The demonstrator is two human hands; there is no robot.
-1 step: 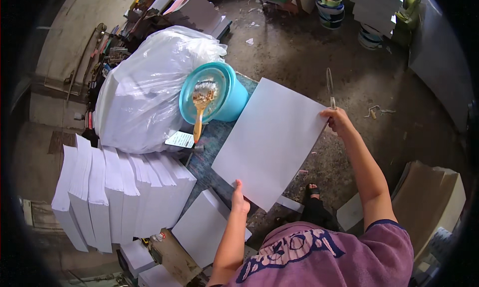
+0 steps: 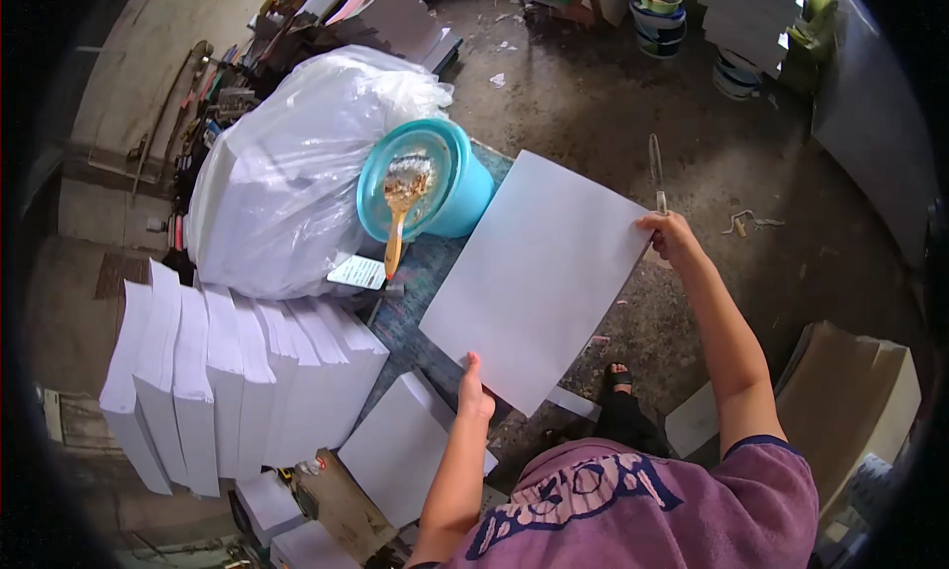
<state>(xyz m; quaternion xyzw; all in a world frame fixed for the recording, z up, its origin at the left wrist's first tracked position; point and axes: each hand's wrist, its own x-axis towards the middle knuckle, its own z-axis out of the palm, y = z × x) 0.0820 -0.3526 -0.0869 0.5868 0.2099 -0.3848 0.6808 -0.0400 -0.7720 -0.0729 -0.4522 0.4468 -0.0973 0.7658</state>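
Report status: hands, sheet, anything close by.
Left hand grips white sheet at near edge. Right hand holds far corner plus a thin tool. Teal tub with brush beside sheet.

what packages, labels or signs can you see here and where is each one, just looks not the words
Large clear plastic bag: bulging with white paper, left of the teal plastic tub.
Small white printed paper slip: rectangular, flat at the bag's lower right edge, below the tub.
Brown cardboard pieces: stacked at the right, beyond the right hand.
No signs or screens show.
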